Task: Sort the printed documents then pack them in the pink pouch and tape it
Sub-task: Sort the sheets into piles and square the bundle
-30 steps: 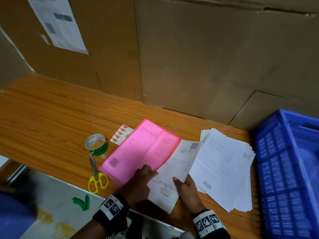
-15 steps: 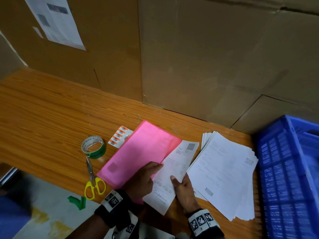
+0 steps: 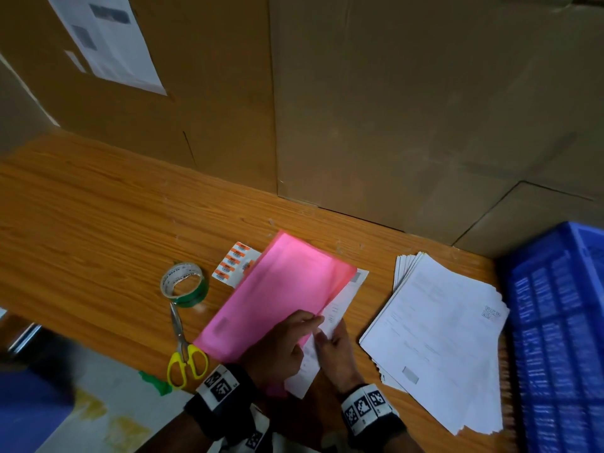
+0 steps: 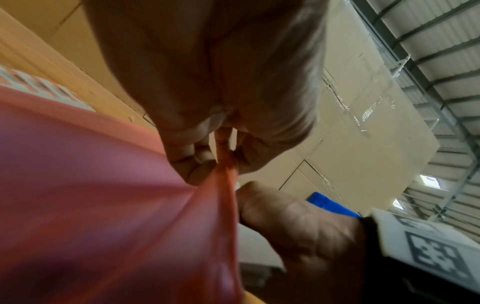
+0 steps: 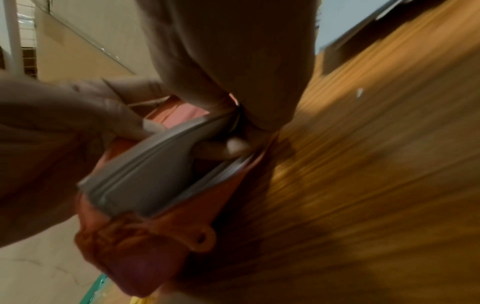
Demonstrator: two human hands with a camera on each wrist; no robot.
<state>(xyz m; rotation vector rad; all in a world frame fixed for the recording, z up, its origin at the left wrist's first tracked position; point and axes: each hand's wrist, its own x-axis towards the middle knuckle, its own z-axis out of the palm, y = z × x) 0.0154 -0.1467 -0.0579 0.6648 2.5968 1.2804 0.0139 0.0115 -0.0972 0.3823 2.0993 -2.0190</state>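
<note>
On the desk (image 3: 98, 223), going from its left side, a roll of tape (image 3: 184, 284) stands with yellow-handled scissors (image 3: 184, 351) below it at the near edge, and a small sheet of orange labels (image 3: 236, 263) lies just beside the pink pouch (image 3: 277, 295).

The pouch lies mid-desk with its long axis slanting from the near edge up and right toward the cardboard wall (image 3: 392, 109). Its open long side faces right, toward both hands.

The left hand (image 3: 281, 348) pinches the pouch's upper layer at that open side, lifting it. Just right of it, the right hand (image 3: 336, 351) grips a folded document (image 3: 340, 310), which is partly under the pink layer and parallel to the pouch.

The coming move, as I judge it, is a leftward slide of the paper across the pouch's short axis, driven by the right hand.

Further right, well apart, the remaining stack of documents (image 3: 438, 335) sits beside a blue crate (image 3: 555, 338) at the desk's right end.
</note>
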